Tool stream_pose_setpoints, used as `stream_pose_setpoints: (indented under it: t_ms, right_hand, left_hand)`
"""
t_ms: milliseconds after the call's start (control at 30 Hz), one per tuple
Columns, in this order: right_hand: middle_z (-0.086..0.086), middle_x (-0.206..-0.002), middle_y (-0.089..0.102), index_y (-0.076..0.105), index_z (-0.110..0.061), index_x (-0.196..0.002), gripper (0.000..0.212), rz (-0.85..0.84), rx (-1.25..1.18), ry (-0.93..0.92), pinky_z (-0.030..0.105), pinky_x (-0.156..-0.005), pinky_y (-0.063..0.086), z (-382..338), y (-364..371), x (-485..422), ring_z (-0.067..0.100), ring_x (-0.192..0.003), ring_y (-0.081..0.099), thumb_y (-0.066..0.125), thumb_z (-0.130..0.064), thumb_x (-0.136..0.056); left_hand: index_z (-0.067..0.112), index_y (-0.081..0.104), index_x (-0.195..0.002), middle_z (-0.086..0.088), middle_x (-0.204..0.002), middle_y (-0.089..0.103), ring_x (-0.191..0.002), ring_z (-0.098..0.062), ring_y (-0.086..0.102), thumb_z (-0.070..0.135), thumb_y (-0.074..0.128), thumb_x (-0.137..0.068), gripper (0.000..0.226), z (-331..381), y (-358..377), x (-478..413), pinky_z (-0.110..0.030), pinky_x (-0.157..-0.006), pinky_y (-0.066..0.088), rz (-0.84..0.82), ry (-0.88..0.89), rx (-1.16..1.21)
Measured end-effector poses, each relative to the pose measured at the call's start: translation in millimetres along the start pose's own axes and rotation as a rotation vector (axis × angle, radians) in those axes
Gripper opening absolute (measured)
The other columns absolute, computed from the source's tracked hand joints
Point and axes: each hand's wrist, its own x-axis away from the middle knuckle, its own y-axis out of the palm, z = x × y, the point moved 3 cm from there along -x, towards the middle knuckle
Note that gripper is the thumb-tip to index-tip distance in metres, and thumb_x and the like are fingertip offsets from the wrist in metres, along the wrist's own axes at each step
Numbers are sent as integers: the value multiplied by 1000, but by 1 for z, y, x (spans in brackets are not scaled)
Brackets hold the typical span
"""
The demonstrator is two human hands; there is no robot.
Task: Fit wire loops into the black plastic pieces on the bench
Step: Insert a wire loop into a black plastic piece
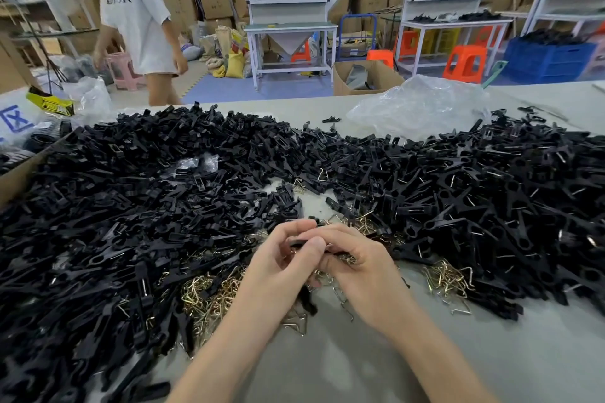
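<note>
My left hand (278, 268) and my right hand (363, 268) meet at the middle of the bench, both gripping one black plastic piece (299, 243) between thumbs and fingers. A few wire loops (347, 259) show inside my right hand's curled fingers. Loose brass-coloured wire loops (209, 298) lie in a heap below my left hand, and another cluster of wire loops (448, 278) lies to the right. Huge piles of black plastic pieces (131, 206) cover the grey bench (360, 363) on the left, back and right.
A clear plastic bag (419, 105) lies at the back right, a cardboard box edge (19, 173) at the left. A person in a white T-shirt (137, 16) stands beyond the bench. White workbenches, orange stools and a blue crate (550, 59) stand behind.
</note>
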Motion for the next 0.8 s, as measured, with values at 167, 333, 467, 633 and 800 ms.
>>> stream_pose_setpoints:
  t_ms: [167, 333, 467, 633, 800]
  right_hand:
    - [-26, -137, 48, 74, -47, -105, 51, -97, 24, 2, 12, -102, 42, -1, 4, 4, 3, -137, 39, 66, 1, -91]
    - [-35, -148, 35, 68, -57, -113, 57, -109, 207, -40, 7, -104, 35, -1, 1, 6, 2, -140, 30, 67, -3, -94]
    - [-30, -143, 43, 57, -57, -132, 64, -48, 162, -6, 26, -108, 44, 3, 0, 5, 3, -136, 40, 69, -10, -90]
    - [-27, -130, 52, 50, -58, -137, 73, -132, 25, 51, 19, -95, 49, 3, 6, 4, 4, -109, 59, 78, -17, -84]
    - [-18, -126, 60, 63, -43, -131, 68, -161, -3, 15, 29, -101, 51, -6, 6, 5, 14, -109, 63, 76, -1, -80]
  left_hand:
    - [38, 63, -126, -11, -113, 73, -92, -24, 71, 36, 75, -76, 51, -4, 0, 2, -36, -72, 58, -235, -118, 150]
    - [42, 55, -134, -9, -110, 75, -87, -32, 73, 44, 76, -77, 61, -5, -4, 2, -58, -90, 54, -203, -127, -5]
    - [35, 73, -103, -9, -99, 77, -77, -30, 72, 35, 73, -80, 23, 1, -4, 1, -45, -76, 59, -93, -67, -19]
    - [30, 75, -86, -9, -80, 77, -64, -21, 67, 29, 67, -85, 8, 3, -3, 1, -50, -73, 51, -17, -93, -4]
    - [20, 76, -86, -9, -81, 75, -70, -28, 65, 44, 66, -75, 28, -2, 0, 0, -56, -72, 51, -59, -70, -17]
